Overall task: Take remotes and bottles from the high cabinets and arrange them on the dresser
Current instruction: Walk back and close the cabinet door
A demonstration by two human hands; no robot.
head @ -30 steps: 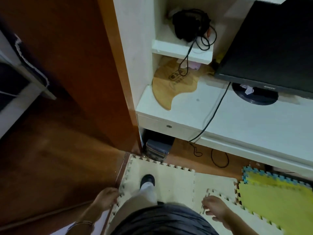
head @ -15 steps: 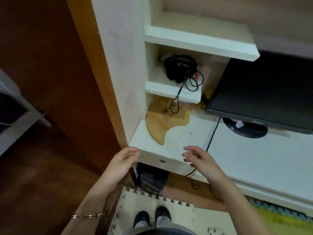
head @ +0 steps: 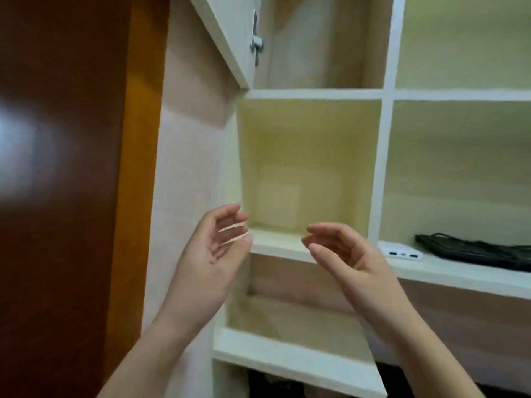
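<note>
I face a white shelving unit with pale cubby compartments. My left hand is raised in front of the left cubby's lower left corner, palm turned inward, fingers apart and holding nothing. My right hand hovers at the same height before that cubby's shelf edge, fingers loosely curled and apart, also holding nothing. The cubby behind both hands shows nothing inside. A cabinet door hangs open at the top, with a metal hinge. No remote or bottle is visible.
A white power bank and a bundle of black cables lie in the right cubby. A brown wooden door fills the left side. A lower shelf ledge juts out beneath my hands.
My view has swung up from the floor and desk to the upper cubbies. Both hands have risen from hip level to the cubby's shelf edge, still holding nothing.
</note>
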